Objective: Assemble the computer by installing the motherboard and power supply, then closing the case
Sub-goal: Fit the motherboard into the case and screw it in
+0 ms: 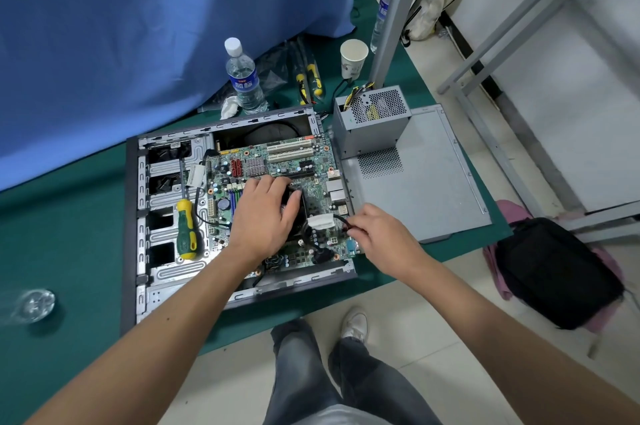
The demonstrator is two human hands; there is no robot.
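Open case [166, 147] lies flat on the green table [69, 234]; motherboard [287, 161] sits inside it. Left hand [265, 216] rests on the black cooler [294, 196], fingers curled over it. Right hand [381, 234] pinches a black cable [341, 218] beside a white connector [321, 222]. Power supply [370, 123] stands outside on the side panel [433, 182]. Screwdriver [185, 227] lies in the case. Water bottle [242, 78] label unreadable.
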